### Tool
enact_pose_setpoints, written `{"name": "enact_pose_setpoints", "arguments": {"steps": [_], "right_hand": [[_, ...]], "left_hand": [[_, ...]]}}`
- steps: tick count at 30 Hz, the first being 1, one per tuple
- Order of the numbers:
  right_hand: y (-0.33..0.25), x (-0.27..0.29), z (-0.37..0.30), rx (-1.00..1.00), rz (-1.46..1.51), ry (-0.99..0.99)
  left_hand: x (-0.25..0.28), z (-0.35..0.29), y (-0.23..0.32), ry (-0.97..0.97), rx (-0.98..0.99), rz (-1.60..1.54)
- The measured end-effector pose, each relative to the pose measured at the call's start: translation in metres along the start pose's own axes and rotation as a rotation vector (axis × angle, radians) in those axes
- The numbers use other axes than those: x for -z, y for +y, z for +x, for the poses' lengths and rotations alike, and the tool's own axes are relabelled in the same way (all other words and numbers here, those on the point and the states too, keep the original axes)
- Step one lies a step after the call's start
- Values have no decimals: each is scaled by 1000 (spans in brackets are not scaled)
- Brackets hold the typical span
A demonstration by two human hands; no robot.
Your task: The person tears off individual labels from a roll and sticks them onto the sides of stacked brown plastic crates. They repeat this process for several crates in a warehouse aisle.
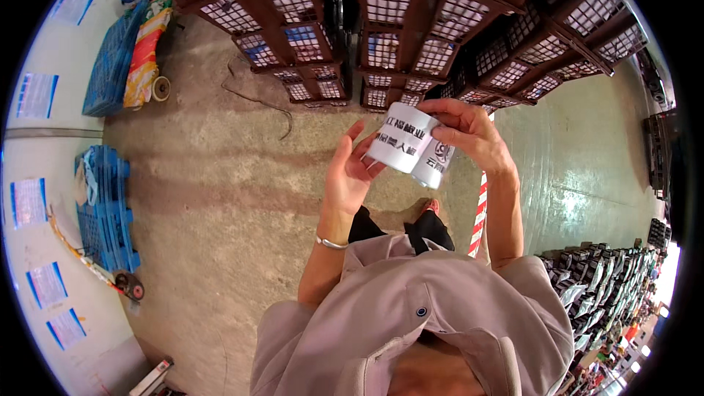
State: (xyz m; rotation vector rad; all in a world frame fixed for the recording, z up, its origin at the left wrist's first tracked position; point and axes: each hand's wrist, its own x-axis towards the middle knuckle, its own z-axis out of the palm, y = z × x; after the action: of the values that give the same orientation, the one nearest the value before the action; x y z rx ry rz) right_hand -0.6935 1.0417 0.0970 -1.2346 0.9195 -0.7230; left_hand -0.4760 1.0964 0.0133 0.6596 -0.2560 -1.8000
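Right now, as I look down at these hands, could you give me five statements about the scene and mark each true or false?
1. The right hand holds a white printed item. True.
2. The left hand is clenched into a fist. False: the left hand is open, its fingers spread.
3. The brown crates are stacked up ahead. True.
4. The blue pallets are off to the right. False: the blue pallets are on the left.
5. The floor tape is striped red and white. True.

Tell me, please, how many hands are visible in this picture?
2: the left hand, at the left side of the white roll; the right hand, holding it. Others may be hidden far away.
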Motion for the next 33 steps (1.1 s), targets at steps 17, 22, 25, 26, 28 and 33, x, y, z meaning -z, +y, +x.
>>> {"name": "enact_pose_setpoints", "arguments": {"steps": [17, 22, 25, 26, 28, 33], "right_hand": [[19, -66, 56, 61, -20, 163], [25, -88, 64, 183, 123, 564], [35, -102, 75, 229, 183, 662], [37, -107, 79, 228, 211, 681], [42, -115, 88, 183, 228, 725], [36, -146, 103, 285, -575, 1014]], "left_hand": [[-4, 4, 34, 63, 95, 385], [1, 21, 39, -42, 125, 123], [5, 28, 47, 24, 81, 209], [7, 33, 53, 32, 30, 256], [8, 44, 68, 42, -78, 343], [36, 55, 113, 10, -52, 806]]}}
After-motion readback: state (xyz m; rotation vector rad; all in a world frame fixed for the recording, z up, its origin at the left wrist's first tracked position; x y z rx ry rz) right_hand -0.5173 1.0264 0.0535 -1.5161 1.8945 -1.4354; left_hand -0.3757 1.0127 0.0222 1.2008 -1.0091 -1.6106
